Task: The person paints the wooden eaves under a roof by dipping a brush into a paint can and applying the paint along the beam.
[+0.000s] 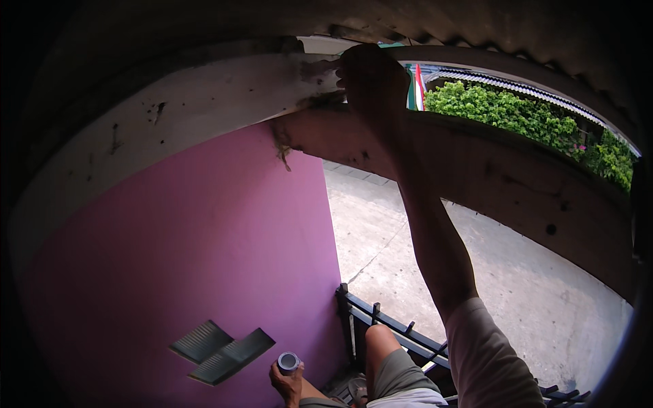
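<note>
My right hand (373,73), dark against the light, is raised high at the end of a white, stained beam (197,102). Its fingers are curled close to the beam, and whatever they may hold is hidden in shadow. Low in the view, my left hand (288,385) grips a small round cup (288,362) with a grey rim, its mouth facing up. What the cup contains is too small to make out.
A pink wall (224,251) with louvred vents (223,351) stands at left. A brown beam (476,160) crosses behind my right arm. Below are a black metal fence (394,325) and concrete ground (374,224). Corrugated roofing (469,34) hangs overhead; a leafy bush (503,109) grows beyond.
</note>
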Available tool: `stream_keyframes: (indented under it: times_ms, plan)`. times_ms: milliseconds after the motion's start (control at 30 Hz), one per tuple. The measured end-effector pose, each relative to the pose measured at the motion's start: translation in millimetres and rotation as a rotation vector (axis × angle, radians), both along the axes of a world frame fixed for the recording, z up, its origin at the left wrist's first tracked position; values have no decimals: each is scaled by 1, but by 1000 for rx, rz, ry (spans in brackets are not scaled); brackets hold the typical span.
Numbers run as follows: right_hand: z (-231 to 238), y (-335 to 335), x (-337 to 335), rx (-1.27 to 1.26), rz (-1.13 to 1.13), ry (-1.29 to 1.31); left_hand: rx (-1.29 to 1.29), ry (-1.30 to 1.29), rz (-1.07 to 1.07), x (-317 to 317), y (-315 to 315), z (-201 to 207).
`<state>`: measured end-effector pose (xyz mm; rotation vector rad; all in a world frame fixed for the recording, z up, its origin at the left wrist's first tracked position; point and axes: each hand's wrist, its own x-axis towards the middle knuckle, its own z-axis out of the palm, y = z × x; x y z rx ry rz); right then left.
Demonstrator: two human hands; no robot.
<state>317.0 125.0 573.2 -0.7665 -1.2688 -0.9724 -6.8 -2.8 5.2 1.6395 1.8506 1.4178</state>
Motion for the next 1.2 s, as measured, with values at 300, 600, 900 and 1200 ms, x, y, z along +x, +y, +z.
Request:
stream_keyframes:
  times_ms: [300, 600, 900, 1200]
  plan:
    - [1, -3, -13, 169, 13, -99, -22, -31, 6, 0, 2, -6]
    - [-28, -24, -81, -50, 369, -134, 3, -1, 30, -5, 3, -12]
    - [-21, -10, -23, -63, 387, 75, 99, 68, 57, -2, 3, -9]
    - [-12, 17, 0, -136, -260, 58, 114, 63, 37, -1, 9, -17]
